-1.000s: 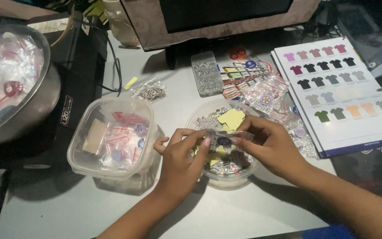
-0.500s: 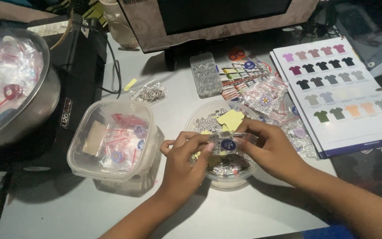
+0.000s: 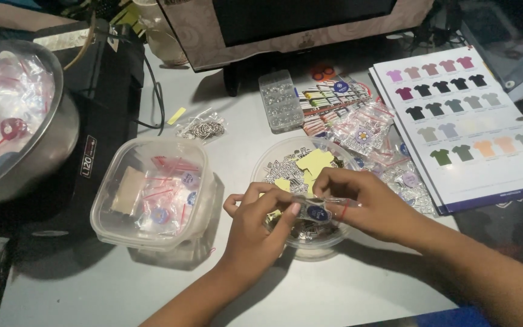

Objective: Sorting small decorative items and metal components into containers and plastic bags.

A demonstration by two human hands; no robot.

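A grey table (image 3: 364,290) carries everything. Taking the round clear bowl (image 3: 272,158) at its middle as landmark: a steel bowl (image 3: 55,145) of bagged items sits far to its left, a colour chart (image 3: 491,175) of shirt shapes to its right, and a clear tub (image 3: 201,206) just to its left. Above the bowl, the left hand (image 3: 255,227) and right hand (image 3: 367,203) both pinch a small clear bag (image 3: 322,209) holding a blue round badge (image 3: 317,212), fingers closed narrow on it.

A pale grey counter (image 3: 358,284) sits in dim light, a dark monitor (image 3: 298,24) standing at its far edge, shadows deep at the left.
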